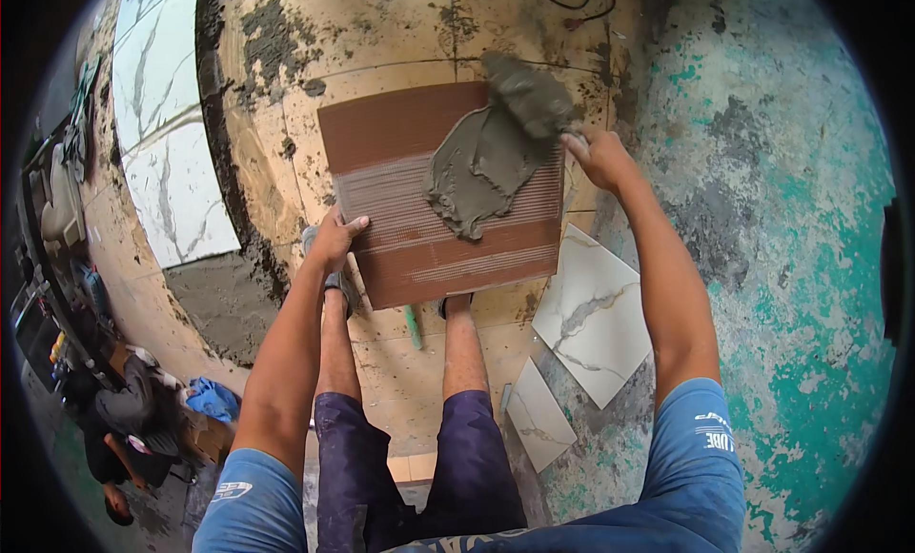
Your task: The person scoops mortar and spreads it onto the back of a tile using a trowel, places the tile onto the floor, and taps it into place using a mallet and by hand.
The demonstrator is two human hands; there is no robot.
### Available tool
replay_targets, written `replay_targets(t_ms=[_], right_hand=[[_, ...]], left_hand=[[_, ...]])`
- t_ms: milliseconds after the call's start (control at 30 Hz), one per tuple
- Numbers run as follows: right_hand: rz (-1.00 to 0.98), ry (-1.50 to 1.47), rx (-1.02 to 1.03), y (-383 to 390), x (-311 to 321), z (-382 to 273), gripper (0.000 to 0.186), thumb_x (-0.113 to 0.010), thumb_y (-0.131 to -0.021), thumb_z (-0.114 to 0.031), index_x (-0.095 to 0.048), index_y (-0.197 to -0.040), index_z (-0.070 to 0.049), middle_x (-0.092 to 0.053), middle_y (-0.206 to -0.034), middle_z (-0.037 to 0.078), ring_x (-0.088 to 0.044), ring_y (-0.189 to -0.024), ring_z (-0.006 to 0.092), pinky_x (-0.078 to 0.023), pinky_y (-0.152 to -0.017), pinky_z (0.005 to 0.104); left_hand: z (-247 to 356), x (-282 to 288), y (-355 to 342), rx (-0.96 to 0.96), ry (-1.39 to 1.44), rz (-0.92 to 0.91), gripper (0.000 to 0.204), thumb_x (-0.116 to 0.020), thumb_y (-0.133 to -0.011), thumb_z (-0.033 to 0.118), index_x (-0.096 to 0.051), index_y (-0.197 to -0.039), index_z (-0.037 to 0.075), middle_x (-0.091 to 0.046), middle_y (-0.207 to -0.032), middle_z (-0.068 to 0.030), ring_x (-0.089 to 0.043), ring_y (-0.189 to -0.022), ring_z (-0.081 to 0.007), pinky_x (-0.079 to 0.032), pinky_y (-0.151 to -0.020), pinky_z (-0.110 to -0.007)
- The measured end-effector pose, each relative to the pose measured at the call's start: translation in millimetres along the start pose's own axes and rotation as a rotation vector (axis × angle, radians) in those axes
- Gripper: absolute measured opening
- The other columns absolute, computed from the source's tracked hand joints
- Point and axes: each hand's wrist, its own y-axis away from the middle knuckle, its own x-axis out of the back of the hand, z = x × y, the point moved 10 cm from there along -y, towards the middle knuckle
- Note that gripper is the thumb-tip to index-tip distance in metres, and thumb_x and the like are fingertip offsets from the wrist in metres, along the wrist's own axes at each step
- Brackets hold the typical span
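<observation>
A large tile (381, 134) is held up with its reddish-brown ribbed back facing me. My left hand (334, 241) is closed on its left edge, the thumb resting over the back. My right hand (605, 160) is closed round the handle of a trowel (532, 96) at the tile's upper right. Grey mortar covers the trowel's blade, hiding most of its shape. Wet mortar (467, 186) lies in a thick patch on the right half of the tile's back, reaching up to the trowel.
White marbled tiles (162, 105) run along the left, ending at a grey mortar bed (224, 301). To the right lie a whole white tile (596, 310) and a cut piece (538, 415). A green tool (412, 326) is between my feet. Another person (114, 439) is at lower left.
</observation>
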Motion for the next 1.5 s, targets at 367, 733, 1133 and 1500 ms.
replay_targets(t_ms=[367, 733, 1133, 1500], right_hand=[[-0.254, 0.307, 0.048, -84, 25, -33, 0.043, -0.053, -0.093, -0.043, -0.063, -0.115, -0.008, -0.065, -0.110, 0.022, -0.060, -0.105, 0.0392, -0.048, -0.090, 0.0454], [-0.301, 0.456, 0.198, -108, -22, -98, 0.046, -0.049, -0.094, -0.045, -0.064, -0.113, -0.005, -0.066, -0.108, 0.020, -0.061, -0.101, 0.0386, -0.049, -0.087, 0.0464], [-0.280, -0.886, -0.682, 138, -111, -48, 0.041, -0.050, -0.097, -0.045, -0.051, -0.082, -0.007, -0.051, -0.065, 0.004, -0.048, -0.047, 0.0126, -0.045, -0.043, 0.0294], [-0.419, -0.158, -0.314, 178, -210, -144, 0.041, -0.049, -0.092, -0.041, -0.062, -0.100, -0.002, -0.067, -0.092, 0.026, -0.063, -0.095, 0.0422, -0.049, -0.084, 0.0522]], left_hand=[[-4, -1, -2, -0.002, 0.010, -0.028, 0.041, -0.059, -0.089, -0.002, -0.047, -0.128, -0.001, -0.060, -0.122, -0.0077, -0.055, -0.112, -0.0183, -0.039, -0.101, -0.032], [-2, -1, -6, -0.003, -0.042, -0.060, 0.040, -0.059, -0.090, 0.000, -0.047, -0.128, -0.001, -0.060, -0.121, -0.0087, -0.056, -0.109, -0.0178, -0.041, -0.100, -0.031], [2, -7, 1, 0.035, 0.291, -0.136, 0.066, -0.043, -0.099, 0.045, -0.024, -0.148, 0.004, -0.033, -0.150, -0.0107, -0.031, -0.137, -0.0233, -0.024, -0.113, -0.039], [6, -13, 4, 0.075, 0.496, -0.285, 0.082, -0.021, -0.093, 0.069, -0.038, -0.142, 0.005, -0.047, -0.140, -0.0151, -0.044, -0.128, -0.0308, -0.032, -0.109, -0.049]])
